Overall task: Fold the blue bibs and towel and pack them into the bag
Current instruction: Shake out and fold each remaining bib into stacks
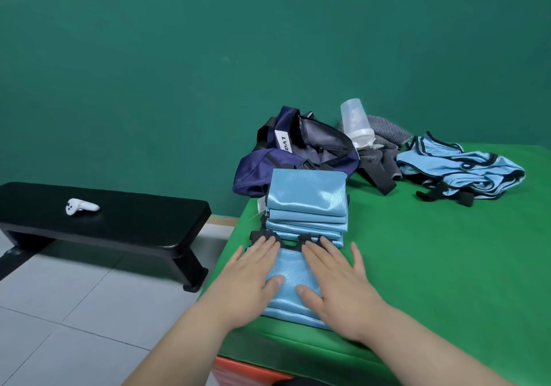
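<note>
Left hand (253,278) and right hand (337,281) lie flat on a folded bib (290,269) at the tabletop's (447,251) near edge, each grip wide, probably pressing the crease. A stack (307,203) of folded bibs sits just beyond it, against the open bag (298,153). Unfolded bibs (465,167) and the towel (384,141) lie to the right.

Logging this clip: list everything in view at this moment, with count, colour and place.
folded bib: one, light blue, near edge of the mat, under both hands
stack of folded bibs: several, exact count unclear, light blue, just behind the folded bib
loose bibs: a heap, count unclear, light blue with black trim, far right of the mat
bag: one, navy, open, behind the stack
towel: one, grey, crumpled, between bag and loose bibs
bottle: one, clear, tilted, on the towel
mat: one, green
bench: one, black, left
controller: one, white, on the bench
left hand: flat on the folded bib
right hand: flat on the folded bib
</note>
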The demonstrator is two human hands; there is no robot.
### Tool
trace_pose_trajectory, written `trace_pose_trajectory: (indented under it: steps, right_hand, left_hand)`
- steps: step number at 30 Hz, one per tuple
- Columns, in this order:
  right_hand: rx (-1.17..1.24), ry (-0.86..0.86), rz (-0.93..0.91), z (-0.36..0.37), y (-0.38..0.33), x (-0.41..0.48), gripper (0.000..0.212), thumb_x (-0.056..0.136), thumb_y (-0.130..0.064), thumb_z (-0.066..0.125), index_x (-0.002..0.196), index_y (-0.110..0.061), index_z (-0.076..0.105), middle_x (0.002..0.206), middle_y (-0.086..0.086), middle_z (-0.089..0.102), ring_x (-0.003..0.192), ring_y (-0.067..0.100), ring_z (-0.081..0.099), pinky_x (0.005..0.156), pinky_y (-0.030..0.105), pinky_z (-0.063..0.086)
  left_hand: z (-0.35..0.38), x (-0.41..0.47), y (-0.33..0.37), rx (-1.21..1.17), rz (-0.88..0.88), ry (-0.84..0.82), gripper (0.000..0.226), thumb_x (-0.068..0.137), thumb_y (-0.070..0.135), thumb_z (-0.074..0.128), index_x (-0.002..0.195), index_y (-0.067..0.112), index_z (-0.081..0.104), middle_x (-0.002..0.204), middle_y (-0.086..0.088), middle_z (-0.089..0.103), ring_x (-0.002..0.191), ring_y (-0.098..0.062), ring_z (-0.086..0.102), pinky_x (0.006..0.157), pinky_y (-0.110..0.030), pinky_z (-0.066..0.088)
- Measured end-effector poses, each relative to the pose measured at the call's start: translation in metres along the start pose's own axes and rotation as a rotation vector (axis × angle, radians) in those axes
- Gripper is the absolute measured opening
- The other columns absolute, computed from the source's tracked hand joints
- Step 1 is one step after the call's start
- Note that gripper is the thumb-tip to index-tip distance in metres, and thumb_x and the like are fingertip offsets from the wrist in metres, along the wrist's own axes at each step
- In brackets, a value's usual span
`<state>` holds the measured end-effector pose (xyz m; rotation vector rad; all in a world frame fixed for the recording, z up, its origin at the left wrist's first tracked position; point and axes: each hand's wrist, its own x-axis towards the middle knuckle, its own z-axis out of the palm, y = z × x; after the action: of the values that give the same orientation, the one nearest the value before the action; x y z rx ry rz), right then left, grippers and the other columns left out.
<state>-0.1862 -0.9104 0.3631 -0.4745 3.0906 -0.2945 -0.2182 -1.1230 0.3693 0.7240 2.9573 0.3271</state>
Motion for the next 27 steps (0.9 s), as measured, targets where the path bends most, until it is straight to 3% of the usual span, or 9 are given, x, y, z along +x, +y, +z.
trace_pose_trajectory:
  steps: [9,12,17,19,21,23,24,26,27]
  right_hand:
    - [0.149,0.008,-0.011,0.003,0.008,0.002,0.083,0.087,-0.072,0.023,0.158,-0.031,0.010,0.164,-0.020,0.004,0.150,0.001,-0.013,0.119,0.049,-0.020]
    - [0.210,-0.037,0.000,-0.004,0.013,-0.001,0.079,0.094,-0.066,0.037,0.159,-0.033,0.006,0.163,-0.022,-0.003,0.148,0.001,-0.019,0.121,0.046,-0.016]
    - [0.276,-0.046,0.040,-0.017,0.035,-0.018,0.080,0.097,-0.060,0.039,0.159,-0.032,-0.005,0.163,-0.022,-0.006,0.148,0.002,-0.021,0.124,0.043,-0.008]
    - [0.300,-0.016,0.069,-0.019,0.048,-0.027,0.079,0.096,-0.063,0.037,0.159,-0.032,0.001,0.165,-0.017,0.001,0.150,0.005,-0.015,0.124,0.042,-0.004]
    - [0.324,0.010,0.105,-0.023,0.064,-0.035,0.086,0.089,-0.079,0.026,0.159,-0.031,0.008,0.166,-0.012,0.010,0.152,0.009,-0.007,0.125,0.042,0.001]
    - [0.343,0.052,0.133,-0.029,0.082,-0.046,0.095,0.082,-0.086,0.022,0.158,-0.029,0.014,0.165,-0.009,0.016,0.153,0.012,-0.002,0.125,0.039,0.006]
    - [0.344,0.071,0.146,-0.032,0.094,-0.051,0.087,0.088,-0.078,0.032,0.157,-0.028,0.017,0.164,-0.008,0.018,0.153,0.012,0.000,0.125,0.038,0.007]
    - [0.340,0.105,0.182,-0.039,0.118,-0.062,0.074,0.094,-0.056,0.050,0.156,-0.027,0.022,0.163,-0.006,0.023,0.153,0.014,0.005,0.125,0.036,0.009]
    - [0.336,0.119,0.201,-0.044,0.131,-0.067,0.071,0.095,-0.050,0.054,0.155,-0.027,0.024,0.162,-0.005,0.026,0.153,0.015,0.007,0.125,0.036,0.010]
  left_hand:
    - [0.001,-0.006,-0.006,-0.028,-0.035,0.005,0.073,0.102,0.057,0.028,0.158,0.028,-0.007,0.160,0.021,-0.017,0.146,0.003,-0.020,0.123,-0.027,-0.006]
    - [0.000,-0.008,-0.004,0.037,-0.049,0.008,0.075,0.101,0.060,0.026,0.159,0.026,-0.007,0.163,0.016,-0.018,0.147,-0.001,-0.020,0.124,-0.031,-0.006]
    - [-0.016,-0.010,0.006,0.194,-0.159,0.059,0.095,0.088,0.079,0.010,0.159,0.019,-0.004,0.164,0.007,-0.018,0.149,-0.009,-0.023,0.123,-0.041,-0.010]
    - [-0.018,-0.009,0.021,0.295,-0.112,0.157,0.089,0.091,0.073,0.020,0.158,0.014,0.019,0.167,0.001,0.005,0.153,-0.015,-0.006,0.121,-0.042,0.000]
    - [-0.013,-0.006,0.043,0.327,-0.058,0.137,0.079,0.090,0.067,0.035,0.144,0.012,0.051,0.156,-0.003,0.040,0.147,-0.017,0.025,0.111,-0.044,0.018]
    - [-0.008,0.004,0.071,0.325,0.017,0.145,0.074,0.087,0.065,0.040,0.135,0.013,0.061,0.146,-0.002,0.053,0.140,-0.018,0.043,0.107,-0.044,0.025]
    - [-0.005,0.009,0.086,0.315,0.046,0.138,0.074,0.086,0.065,0.040,0.135,0.013,0.061,0.145,-0.002,0.054,0.139,-0.018,0.045,0.109,-0.044,0.028]
    - [-0.002,0.020,0.117,0.289,0.100,0.136,0.076,0.088,0.064,0.038,0.145,0.015,0.050,0.155,-0.001,0.042,0.147,-0.017,0.031,0.120,-0.046,0.026]
    - [0.000,0.027,0.132,0.269,0.136,0.148,0.077,0.091,0.063,0.035,0.152,0.016,0.037,0.163,0.000,0.027,0.152,-0.017,0.015,0.122,-0.046,0.015]
